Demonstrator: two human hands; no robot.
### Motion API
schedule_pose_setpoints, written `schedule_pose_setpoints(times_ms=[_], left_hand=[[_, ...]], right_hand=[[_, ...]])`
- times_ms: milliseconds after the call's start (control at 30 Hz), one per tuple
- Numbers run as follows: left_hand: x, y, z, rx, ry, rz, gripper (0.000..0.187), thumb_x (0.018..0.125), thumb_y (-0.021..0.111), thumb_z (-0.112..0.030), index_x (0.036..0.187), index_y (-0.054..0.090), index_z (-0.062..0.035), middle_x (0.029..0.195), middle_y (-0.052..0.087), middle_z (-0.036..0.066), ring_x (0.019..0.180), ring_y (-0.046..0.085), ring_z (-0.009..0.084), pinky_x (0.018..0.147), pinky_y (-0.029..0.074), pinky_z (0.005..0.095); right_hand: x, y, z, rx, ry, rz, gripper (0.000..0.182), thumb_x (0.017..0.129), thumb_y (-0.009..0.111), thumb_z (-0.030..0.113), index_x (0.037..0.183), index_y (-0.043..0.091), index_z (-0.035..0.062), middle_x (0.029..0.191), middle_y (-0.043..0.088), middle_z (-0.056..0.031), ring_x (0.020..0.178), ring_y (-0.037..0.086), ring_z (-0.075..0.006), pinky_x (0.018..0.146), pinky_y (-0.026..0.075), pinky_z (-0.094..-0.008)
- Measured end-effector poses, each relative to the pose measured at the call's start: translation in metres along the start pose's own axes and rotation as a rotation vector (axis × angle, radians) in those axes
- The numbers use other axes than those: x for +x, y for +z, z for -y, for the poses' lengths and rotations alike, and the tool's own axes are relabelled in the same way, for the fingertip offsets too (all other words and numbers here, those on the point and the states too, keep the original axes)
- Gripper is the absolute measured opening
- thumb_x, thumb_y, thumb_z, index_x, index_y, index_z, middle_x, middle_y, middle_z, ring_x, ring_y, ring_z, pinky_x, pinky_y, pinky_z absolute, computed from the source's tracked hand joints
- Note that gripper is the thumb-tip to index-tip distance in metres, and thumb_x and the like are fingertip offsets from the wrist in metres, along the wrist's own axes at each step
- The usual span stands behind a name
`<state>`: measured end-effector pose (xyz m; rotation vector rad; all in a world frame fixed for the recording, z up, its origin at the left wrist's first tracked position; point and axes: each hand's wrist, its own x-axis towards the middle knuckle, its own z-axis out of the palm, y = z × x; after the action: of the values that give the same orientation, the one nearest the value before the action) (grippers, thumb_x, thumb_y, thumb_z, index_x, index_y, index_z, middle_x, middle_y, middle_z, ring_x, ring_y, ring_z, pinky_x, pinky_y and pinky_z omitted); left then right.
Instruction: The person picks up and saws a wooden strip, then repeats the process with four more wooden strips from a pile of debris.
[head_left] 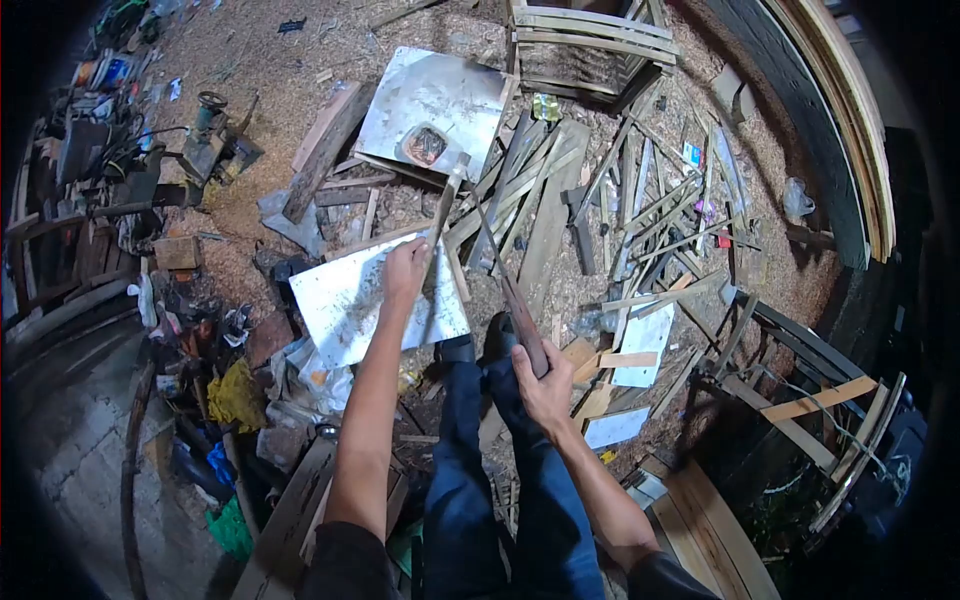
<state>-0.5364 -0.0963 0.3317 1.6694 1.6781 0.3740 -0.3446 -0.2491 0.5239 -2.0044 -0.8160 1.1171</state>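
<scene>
My left hand (404, 268) is closed around the wooden handle of a hammer (442, 212), whose head points away from me. Below that hand lies a white board (340, 310) with dark smudges. My right hand (546, 385) grips a long tool with a dark wooden handle (522, 318) that narrows to a thin dark blade pointing forward and left. Ahead, a clear tub (424, 146) of small metal pieces, which look like nails, sits on a stained white square top (400, 95).
Scrap wood strips (670, 230) cover the ground to the right. A slatted wooden chair (595, 45) stands at the back, and a broken wooden frame (800, 370) is at the right. Tools and rubbish line the left side, with a rusty clamp-like device (212, 135).
</scene>
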Motion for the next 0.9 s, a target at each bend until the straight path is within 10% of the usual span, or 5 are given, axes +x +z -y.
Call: schedule_pose_setpoints(times_ms=[500, 900], left_hand=[[-0.006, 0.025, -0.012, 0.437, 0.217, 0.015, 0.040, 0.082, 0.062, -0.009, 0.121, 0.055, -0.0072, 0.117, 0.052, 0.012, 0.109, 0.050, 0.0311, 0.093, 0.042, 0.0430], [-0.001, 0.024, -0.017, 0.378, 0.221, 0.058, 0.027, 0.081, 0.063, -0.015, 0.108, 0.063, -0.0108, 0.105, 0.054, 0.008, 0.100, 0.052, 0.0303, 0.087, 0.044, 0.0425]], right_hand=[[0.022, -0.013, -0.022, -0.121, 0.005, 0.180, 0.036, 0.085, 0.066, 0.030, 0.072, 0.053, -0.0014, 0.052, 0.044, -0.0130, 0.047, 0.040, -0.0149, 0.046, 0.038, -0.0346], [0.031, -0.015, -0.034, -0.157, 0.054, 0.272, 0.036, 0.085, 0.064, 0.033, 0.081, 0.057, -0.0018, 0.059, 0.052, -0.0237, 0.056, 0.055, -0.0409, 0.054, 0.044, -0.0421]])
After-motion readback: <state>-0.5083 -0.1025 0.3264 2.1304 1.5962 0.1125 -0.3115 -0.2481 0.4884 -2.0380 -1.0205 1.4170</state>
